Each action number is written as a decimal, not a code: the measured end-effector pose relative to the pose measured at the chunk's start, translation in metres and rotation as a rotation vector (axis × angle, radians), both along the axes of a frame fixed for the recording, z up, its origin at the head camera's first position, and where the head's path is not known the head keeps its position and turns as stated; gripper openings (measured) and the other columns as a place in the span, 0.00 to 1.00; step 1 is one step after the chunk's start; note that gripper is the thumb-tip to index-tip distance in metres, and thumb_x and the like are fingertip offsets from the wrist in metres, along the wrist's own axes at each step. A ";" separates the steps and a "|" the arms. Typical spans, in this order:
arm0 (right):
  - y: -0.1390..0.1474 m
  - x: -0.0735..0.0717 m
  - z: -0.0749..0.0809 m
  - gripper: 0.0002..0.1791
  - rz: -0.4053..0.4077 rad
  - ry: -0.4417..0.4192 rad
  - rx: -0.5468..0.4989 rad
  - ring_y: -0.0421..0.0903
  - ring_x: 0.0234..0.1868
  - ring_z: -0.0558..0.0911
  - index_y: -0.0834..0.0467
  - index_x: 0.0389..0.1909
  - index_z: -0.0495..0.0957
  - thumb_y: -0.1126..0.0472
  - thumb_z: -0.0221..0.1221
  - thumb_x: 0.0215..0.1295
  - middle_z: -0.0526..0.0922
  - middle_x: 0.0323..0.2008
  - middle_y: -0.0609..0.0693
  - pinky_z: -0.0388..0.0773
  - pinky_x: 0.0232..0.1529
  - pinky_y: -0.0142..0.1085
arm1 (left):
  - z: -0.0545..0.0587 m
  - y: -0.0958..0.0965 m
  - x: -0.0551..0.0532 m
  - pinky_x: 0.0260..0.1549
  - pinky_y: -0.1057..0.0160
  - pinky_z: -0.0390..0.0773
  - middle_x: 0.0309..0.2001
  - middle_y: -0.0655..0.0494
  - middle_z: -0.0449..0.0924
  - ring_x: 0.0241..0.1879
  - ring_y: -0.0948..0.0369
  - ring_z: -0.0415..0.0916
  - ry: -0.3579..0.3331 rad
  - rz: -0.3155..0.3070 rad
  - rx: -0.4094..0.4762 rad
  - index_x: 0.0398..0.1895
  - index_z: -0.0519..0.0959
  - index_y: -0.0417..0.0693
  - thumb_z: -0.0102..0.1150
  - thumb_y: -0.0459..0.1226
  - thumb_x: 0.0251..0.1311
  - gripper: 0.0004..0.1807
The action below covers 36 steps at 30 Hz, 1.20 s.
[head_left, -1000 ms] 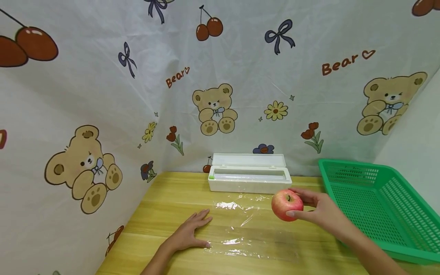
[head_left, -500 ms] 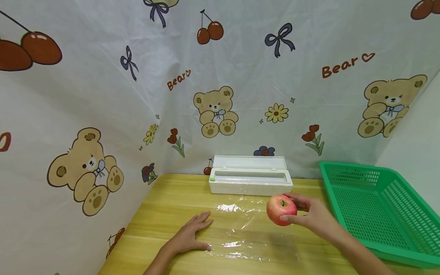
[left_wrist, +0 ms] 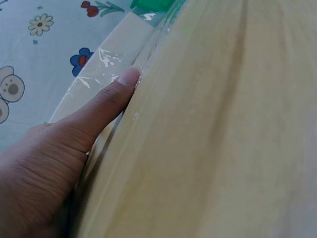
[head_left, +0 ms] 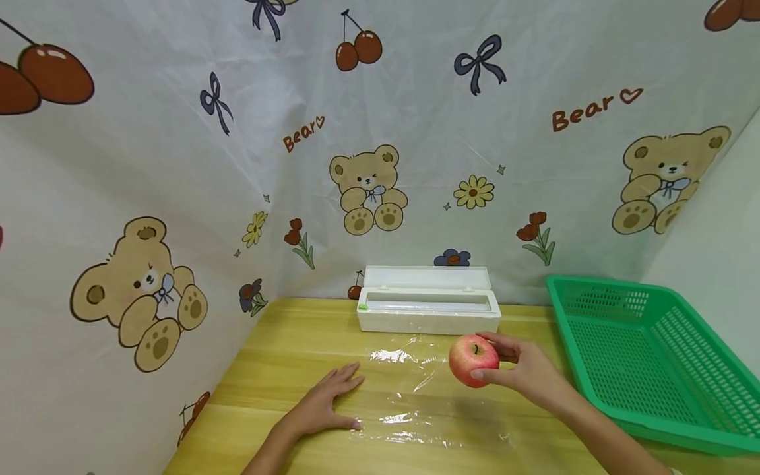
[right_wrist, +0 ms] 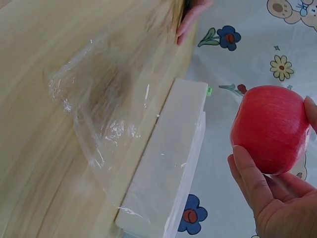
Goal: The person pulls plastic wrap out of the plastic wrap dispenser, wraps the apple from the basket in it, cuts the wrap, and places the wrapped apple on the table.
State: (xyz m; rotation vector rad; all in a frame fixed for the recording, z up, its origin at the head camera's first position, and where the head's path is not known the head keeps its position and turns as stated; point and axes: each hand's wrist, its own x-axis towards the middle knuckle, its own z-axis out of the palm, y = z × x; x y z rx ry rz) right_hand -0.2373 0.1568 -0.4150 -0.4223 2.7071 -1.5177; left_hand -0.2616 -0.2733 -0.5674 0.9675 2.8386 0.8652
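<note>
A red apple (head_left: pixel 469 361) is held by my right hand (head_left: pixel 525 373) above a sheet of clear plastic wrap (head_left: pixel 404 396) spread on the wooden table. In the right wrist view, thumb and fingers grip the apple (right_wrist: pixel 270 129) from its sides. My left hand (head_left: pixel 320 404) lies with fingers spread at the left edge of the wrap. Its thumb (left_wrist: pixel 111 96) touches the film's edge in the left wrist view. The wrap reaches back to a white wrap dispenser box (head_left: pixel 429 322), whose lid stands up and whose roll shows inside.
A green plastic basket (head_left: pixel 644 356) stands at the right of the wooden table (head_left: pixel 285 336). Behind and to the left hangs a bear-patterned cloth (head_left: pixel 415 119), close behind the dispenser.
My right hand has carried the apple to the left, over the wrap. The left hand stays in place at the wrap's edge, and the head view shifts slightly.
</note>
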 end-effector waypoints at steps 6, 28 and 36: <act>-0.007 -0.004 -0.004 0.41 0.000 -0.011 -0.003 0.54 0.51 0.84 0.62 0.65 0.76 0.49 0.77 0.52 0.85 0.53 0.57 0.84 0.41 0.32 | 0.001 0.000 -0.001 0.74 0.40 0.47 0.80 0.51 0.51 0.79 0.51 0.49 0.005 -0.004 0.004 0.76 0.66 0.51 0.69 0.67 0.49 0.54; -0.038 -0.024 -0.036 0.41 0.033 -0.058 -0.089 0.51 0.49 0.85 0.64 0.64 0.76 0.54 0.79 0.50 0.85 0.53 0.58 0.86 0.46 0.37 | 0.005 0.001 0.001 0.74 0.39 0.46 0.80 0.50 0.51 0.79 0.50 0.48 -0.017 -0.002 0.013 0.76 0.66 0.50 0.69 0.67 0.49 0.54; -0.048 -0.029 -0.043 0.40 0.037 -0.073 -0.084 0.50 0.48 0.84 0.65 0.64 0.76 0.56 0.79 0.49 0.85 0.52 0.57 0.85 0.46 0.37 | 0.004 0.001 0.001 0.75 0.40 0.46 0.80 0.51 0.51 0.79 0.51 0.48 -0.013 0.003 0.006 0.76 0.66 0.51 0.69 0.67 0.49 0.54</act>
